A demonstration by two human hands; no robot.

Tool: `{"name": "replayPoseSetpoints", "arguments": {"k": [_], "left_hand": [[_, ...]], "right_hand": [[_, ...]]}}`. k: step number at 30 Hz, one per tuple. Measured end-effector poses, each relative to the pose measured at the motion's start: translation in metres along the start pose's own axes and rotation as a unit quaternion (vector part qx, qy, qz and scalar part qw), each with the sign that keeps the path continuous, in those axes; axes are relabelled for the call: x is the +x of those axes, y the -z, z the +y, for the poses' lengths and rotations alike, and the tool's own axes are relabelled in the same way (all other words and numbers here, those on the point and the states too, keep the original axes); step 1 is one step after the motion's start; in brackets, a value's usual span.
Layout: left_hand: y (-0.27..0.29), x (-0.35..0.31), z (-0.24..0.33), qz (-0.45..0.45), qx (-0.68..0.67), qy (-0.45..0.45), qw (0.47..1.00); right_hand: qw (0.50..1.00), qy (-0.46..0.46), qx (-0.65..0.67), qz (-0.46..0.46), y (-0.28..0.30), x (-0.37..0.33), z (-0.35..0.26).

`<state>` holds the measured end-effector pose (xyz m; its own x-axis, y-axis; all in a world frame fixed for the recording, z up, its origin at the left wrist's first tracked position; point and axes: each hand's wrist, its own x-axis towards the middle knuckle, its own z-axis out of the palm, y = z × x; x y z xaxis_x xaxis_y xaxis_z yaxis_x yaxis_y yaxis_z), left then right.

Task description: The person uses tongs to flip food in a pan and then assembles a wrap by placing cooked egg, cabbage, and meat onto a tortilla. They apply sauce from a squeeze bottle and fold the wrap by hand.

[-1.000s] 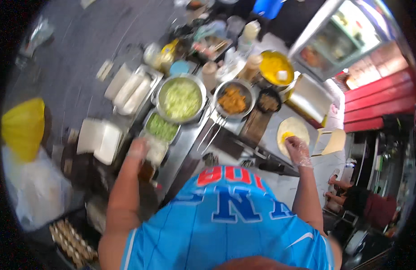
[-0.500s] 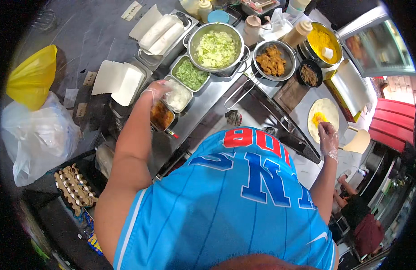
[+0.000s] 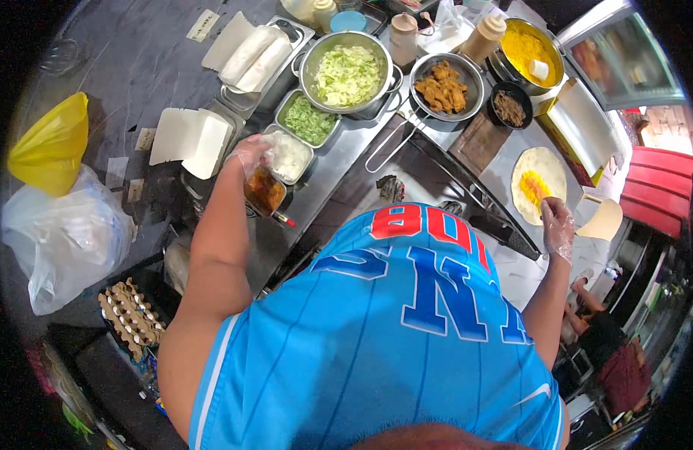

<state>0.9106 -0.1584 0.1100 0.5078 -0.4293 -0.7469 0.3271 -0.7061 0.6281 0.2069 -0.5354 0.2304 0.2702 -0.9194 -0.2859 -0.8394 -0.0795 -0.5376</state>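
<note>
My left hand (image 3: 252, 155), in a clear plastic glove, is at the near-left edge of a metal tray of chopped white vegetable (image 3: 288, 159). Its fingers are bent together; what they hold, if anything, is hidden. Just below it sits a tray of orange-brown filling (image 3: 265, 193). On the right, my gloved right hand (image 3: 559, 225) has its fingertips pressed together at the lower right edge of a round flatbread (image 3: 520, 204). A strip of yellow and orange filling (image 3: 535, 187) lies along the flatbread's middle. I cannot make out anything in those fingers.
A pot of shredded cabbage (image 3: 346, 75), a tray of shredded green vegetable (image 3: 307, 120), a strainer of browned pieces (image 3: 441, 88), a black bowl of shredded meat (image 3: 509, 107) and a yellow-filled pot (image 3: 528, 52) stand behind. A pale paddle (image 3: 601, 217) lies beside the flatbread.
My left hand has drawn slightly back from the white vegetable toward the tray's edge. My right hand has shifted toward the flatbread's lower edge, and the filling shows as a longer strip.
</note>
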Motion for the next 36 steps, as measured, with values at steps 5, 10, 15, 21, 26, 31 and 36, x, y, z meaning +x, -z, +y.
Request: {"name": "replayPoseSetpoints", "arguments": {"k": [5, 10, 15, 21, 26, 31, 36], "left_hand": [[0.032, 0.008, -0.016, -0.021, -0.111, -0.050, 0.992], [-0.011, -0.035, 0.036, -0.024, -0.086, -0.049, 0.995], [-0.100, -0.075, 0.112, -0.090, -0.024, -0.103, 0.990], [-0.316, -0.117, 0.190, -0.195, 0.086, -0.170, 0.962], [-0.557, -0.139, 0.212, -0.313, 0.192, -0.171, 0.914], [-0.718, -0.133, 0.206, -0.368, 0.405, -0.242, 0.801], [-0.774, -0.108, 0.203, -0.398, 0.461, -0.260, 0.749]], "right_hand": [[1.000, -0.013, -0.004, 0.015, 0.008, 0.002, 0.026], [0.997, -0.033, -0.029, 0.065, 0.055, -0.004, 0.047], [0.990, -0.092, 0.056, 0.095, 0.067, -0.010, 0.090], [0.942, -0.069, 0.327, -0.030, 0.034, 0.027, 0.119], [0.809, -0.113, 0.560, -0.139, 0.011, 0.063, 0.097], [0.669, -0.105, 0.674, -0.295, 0.006, 0.115, 0.123], [0.760, -0.112, 0.579, -0.273, 0.010, 0.152, 0.171]]}}
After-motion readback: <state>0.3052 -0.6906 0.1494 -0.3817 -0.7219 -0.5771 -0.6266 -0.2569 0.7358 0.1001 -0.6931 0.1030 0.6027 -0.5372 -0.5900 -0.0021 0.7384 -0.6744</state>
